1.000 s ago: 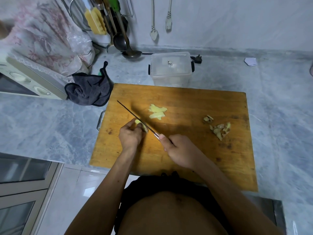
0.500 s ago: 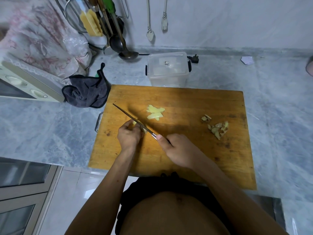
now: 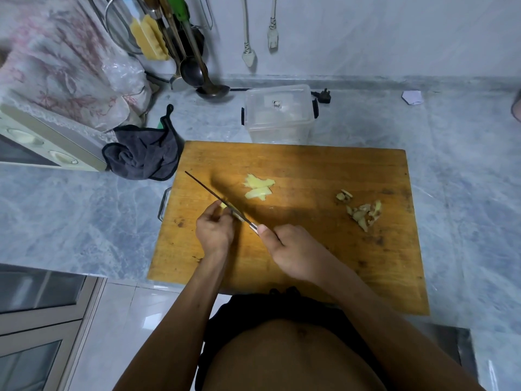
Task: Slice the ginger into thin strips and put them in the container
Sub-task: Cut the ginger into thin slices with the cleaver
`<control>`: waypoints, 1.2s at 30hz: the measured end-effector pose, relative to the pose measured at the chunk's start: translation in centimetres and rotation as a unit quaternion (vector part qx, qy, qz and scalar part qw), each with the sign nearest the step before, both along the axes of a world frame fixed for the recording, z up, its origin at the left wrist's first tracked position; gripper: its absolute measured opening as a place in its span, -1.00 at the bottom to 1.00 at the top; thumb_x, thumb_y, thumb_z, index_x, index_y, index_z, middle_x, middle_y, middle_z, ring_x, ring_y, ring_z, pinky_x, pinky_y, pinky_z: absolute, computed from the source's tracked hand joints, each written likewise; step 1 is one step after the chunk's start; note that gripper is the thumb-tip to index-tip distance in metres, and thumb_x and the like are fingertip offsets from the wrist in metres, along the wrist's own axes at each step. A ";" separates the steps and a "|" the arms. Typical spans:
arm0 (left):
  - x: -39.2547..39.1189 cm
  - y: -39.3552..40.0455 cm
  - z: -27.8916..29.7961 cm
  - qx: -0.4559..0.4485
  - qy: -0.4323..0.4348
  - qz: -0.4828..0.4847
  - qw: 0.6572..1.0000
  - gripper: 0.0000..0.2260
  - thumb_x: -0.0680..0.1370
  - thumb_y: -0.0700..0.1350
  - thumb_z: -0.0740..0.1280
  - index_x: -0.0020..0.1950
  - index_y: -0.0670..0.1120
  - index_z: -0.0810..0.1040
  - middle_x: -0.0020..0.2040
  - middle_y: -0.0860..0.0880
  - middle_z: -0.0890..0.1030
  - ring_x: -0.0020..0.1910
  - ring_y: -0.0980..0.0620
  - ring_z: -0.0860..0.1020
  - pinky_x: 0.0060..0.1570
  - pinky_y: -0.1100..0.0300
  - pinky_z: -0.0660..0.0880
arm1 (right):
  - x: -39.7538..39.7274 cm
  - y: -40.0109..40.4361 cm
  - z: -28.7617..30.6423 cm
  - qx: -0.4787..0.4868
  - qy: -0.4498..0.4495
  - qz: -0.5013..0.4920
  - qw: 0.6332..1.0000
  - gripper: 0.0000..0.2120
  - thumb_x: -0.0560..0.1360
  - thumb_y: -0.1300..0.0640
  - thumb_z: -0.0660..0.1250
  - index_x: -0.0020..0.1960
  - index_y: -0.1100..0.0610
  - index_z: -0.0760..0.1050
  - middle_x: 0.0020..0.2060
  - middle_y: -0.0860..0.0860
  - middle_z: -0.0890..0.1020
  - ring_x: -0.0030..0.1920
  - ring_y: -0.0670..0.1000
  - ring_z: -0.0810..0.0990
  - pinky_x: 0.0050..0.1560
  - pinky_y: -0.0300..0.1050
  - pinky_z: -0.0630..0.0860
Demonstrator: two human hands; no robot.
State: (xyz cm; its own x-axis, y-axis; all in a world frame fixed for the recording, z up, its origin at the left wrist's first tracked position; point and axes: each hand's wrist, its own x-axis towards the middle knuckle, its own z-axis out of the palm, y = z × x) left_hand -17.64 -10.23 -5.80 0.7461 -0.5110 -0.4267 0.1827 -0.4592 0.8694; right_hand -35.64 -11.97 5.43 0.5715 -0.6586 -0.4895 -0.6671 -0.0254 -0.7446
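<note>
On the left half of the worn rectangular wooden cutting board [image 3: 310,170] sits the pale yellow peeled ginger piece [image 3: 231,210], pinned under the curled fingers of the left hand [image 3: 215,234], which is clamped on it. Across it lies the thin dark blade of the long kitchen knife [image 3: 208,191], tip pointing up and left; the right hand [image 3: 293,251] is wrapped round its handle with the thumb laid along the top near the blade's heel.

To do this cut well, I judge the left fingertips should stay tucked back so the knuckles guide the flat of the blade, and each stroke should be a short, light draw, moving only slightly along the ginger so the slices come off thin and even. The piece looks small, so the grip will need resetting as it shortens.

Just beyond the blade lies a small heap of flat yellow ginger slices [image 3: 259,187], which would still have to be stacked and cut into strips. Well to the right is a scatter of brownish ginger peelings [image 3: 362,211]. Past the board's far edge on the grey marbled bench [image 3: 465,170] stands the clear plastic container with black side clips [image 3: 279,114]; through its cloudy walls I cannot tell whether any ginger is inside.

Most of the ginger is covered by the left hand and the blade, so its remaining size is hard to judge. The knife handle is hidden inside the right hand.
</note>
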 end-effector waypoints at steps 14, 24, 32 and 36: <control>-1.3 0.6 2.9 -0.006 -0.064 -0.012 0.998 -0.76 0.55 -0.18 0.39 0.19 -0.16 0.67 -0.14 -0.01 0.71 -0.23 0.12 0.62 0.09 -0.04 0.60 | 1.6 -1.1 -0.2 0.004 0.012 0.024 1.000 -0.49 0.67 -0.21 -0.02 -0.23 0.09 0.43 -0.31 0.02 0.49 -0.31 -0.01 0.48 -0.32 -0.11 0.35; -1.1 0.7 2.0 -0.014 -0.068 -0.020 0.997 -0.75 0.52 -0.12 0.39 0.15 -0.16 0.68 -0.12 -0.03 0.73 -0.09 -0.02 0.69 0.12 -0.08 0.60 | 0.8 -1.5 0.0 -0.016 0.016 0.041 0.999 -0.45 0.67 -0.19 -0.02 -0.25 0.15 0.47 -0.33 0.07 0.55 -0.26 0.09 0.59 -0.22 0.00 0.48; -1.5 0.6 2.2 -0.024 -0.102 -0.014 0.994 -0.80 0.55 -0.28 0.31 0.11 -0.27 0.67 -0.03 -0.16 0.71 -0.15 0.24 0.60 0.05 0.22 0.57 | 3.2 -1.7 -0.6 -0.034 0.024 0.052 0.998 -0.43 0.68 -0.18 -0.05 -0.26 0.16 0.44 -0.28 0.08 0.52 -0.26 0.01 0.50 -0.31 -0.10 0.32; -1.3 0.6 2.3 -0.019 -0.054 -0.003 0.998 -0.71 0.50 -0.10 0.37 0.18 -0.14 0.68 0.01 -0.03 0.72 0.03 0.02 0.67 0.19 -0.06 0.57 | 2.0 -1.9 -0.7 -0.013 0.029 0.055 0.998 -0.44 0.68 -0.20 -0.05 -0.33 0.09 0.38 -0.40 0.01 0.47 -0.39 -0.06 0.48 -0.36 -0.13 0.30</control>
State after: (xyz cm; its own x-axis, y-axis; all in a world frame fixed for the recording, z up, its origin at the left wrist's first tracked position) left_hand -18.92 -9.65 -3.53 0.7836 -0.5303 -0.3237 0.0841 -0.4256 0.9010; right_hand -33.60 -13.87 4.73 0.6121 -0.6058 -0.5083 -0.7016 -0.1196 -0.7024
